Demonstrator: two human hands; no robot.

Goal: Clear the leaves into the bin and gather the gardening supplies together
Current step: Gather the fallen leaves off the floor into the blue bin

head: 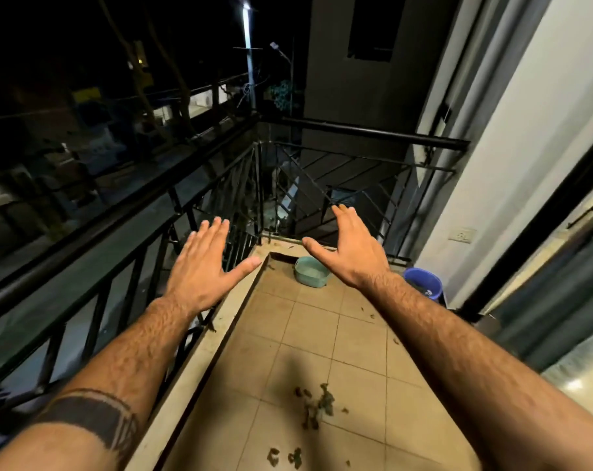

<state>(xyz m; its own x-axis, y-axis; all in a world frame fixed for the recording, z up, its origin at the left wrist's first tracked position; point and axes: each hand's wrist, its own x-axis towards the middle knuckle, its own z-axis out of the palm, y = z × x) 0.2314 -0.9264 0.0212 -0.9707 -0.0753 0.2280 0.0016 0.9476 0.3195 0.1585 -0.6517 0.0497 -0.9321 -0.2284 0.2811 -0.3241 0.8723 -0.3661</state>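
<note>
Leaves lie on tiles below both raised, empty hands.

Narrow balcony at night; beige tiled floor; black metal railing on two sides; white wall with what looks like a socket; a streetlamp glows beyond.

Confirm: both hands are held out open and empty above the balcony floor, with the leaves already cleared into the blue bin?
Not quite. The head view shows leaves still scattered on the tiled floor, not cleared. The rest holds: left hand and right hand are open and empty, blue bin by the wall.
</note>
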